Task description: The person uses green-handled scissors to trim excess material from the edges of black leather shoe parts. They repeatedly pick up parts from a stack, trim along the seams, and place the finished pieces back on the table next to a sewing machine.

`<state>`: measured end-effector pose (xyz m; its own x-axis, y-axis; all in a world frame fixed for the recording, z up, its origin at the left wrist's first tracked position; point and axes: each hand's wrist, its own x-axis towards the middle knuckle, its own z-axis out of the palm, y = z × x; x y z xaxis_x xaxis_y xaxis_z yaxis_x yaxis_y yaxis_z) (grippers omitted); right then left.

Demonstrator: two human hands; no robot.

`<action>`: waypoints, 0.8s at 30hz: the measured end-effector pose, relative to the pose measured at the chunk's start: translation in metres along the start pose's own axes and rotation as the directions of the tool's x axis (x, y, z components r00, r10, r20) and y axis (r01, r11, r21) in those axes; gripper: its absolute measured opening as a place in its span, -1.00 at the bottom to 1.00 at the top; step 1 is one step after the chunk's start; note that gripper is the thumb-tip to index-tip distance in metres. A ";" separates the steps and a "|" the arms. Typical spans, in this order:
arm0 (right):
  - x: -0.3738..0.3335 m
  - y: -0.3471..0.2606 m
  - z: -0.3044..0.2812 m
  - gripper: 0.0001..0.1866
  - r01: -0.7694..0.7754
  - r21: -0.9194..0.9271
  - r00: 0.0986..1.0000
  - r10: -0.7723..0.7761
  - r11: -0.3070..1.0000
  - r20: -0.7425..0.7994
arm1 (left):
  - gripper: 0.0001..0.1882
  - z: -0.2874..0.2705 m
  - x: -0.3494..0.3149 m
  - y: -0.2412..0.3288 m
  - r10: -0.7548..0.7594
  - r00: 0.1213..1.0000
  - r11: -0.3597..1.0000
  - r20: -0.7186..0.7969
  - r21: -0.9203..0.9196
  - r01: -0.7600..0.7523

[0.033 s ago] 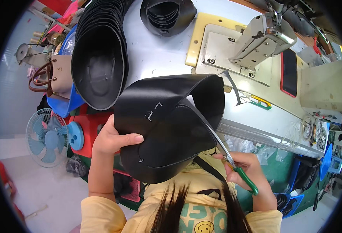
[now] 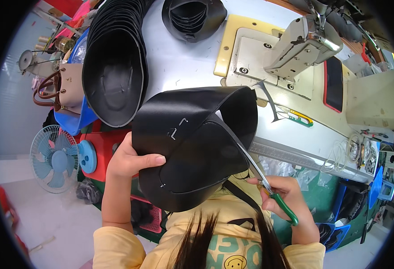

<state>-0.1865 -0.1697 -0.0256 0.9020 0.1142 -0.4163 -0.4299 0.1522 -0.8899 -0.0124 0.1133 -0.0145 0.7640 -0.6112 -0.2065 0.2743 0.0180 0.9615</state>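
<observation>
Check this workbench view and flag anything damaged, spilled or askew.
Nothing looks damaged or spilled. Only oddments: a curved black offcut lies loose on the table by the sewing machine, and short thread snippets dot the surface.

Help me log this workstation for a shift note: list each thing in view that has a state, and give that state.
Black leather bag shell: held up off the table, open side facing right.
Left hand: gripping the shell's left edge.
Right hand: holding the scissors.
Green-handled scissors: blades reaching to the shell's rim; open or shut unclear.
Nested stack of black shells: lying on the table.
Grey sewing machine: nothing under its needle.
Blue fan: on the floor; spinning or not unclear.
</observation>
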 end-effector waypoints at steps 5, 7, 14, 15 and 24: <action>-0.003 0.003 -0.001 -0.44 -0.013 -0.030 1.000 0.014 0.999 0.019 | -0.65 0.000 0.001 -0.001 -0.012 1.000 1.000 -0.007 -0.001 0.012; 0.000 0.001 0.002 -0.44 -0.012 0.035 1.000 0.012 0.999 0.025 | -0.65 -0.001 0.001 -0.003 0.000 1.000 1.000 0.006 -0.026 0.001; 0.005 -0.001 0.009 -0.43 -0.003 0.117 1.000 0.001 0.993 0.017 | -0.69 0.000 0.003 -0.002 0.028 0.996 1.000 0.079 0.012 -0.029; 0.004 -0.002 0.008 -0.42 -0.008 0.093 1.000 0.006 0.996 0.016 | -0.69 -0.001 0.003 -0.002 0.023 0.997 0.999 0.079 0.022 -0.025; 0.001 -0.004 0.008 -0.34 -0.006 0.141 0.999 0.000 0.990 0.047 | -0.69 0.002 0.006 -0.002 0.049 0.994 0.999 0.097 -0.007 -0.048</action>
<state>-0.1842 -0.1626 -0.0207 0.8993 0.1605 -0.4068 -0.4369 0.2886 -0.8520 -0.0102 0.1079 -0.0175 0.7162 -0.6835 -0.1406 0.2411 0.0533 0.9690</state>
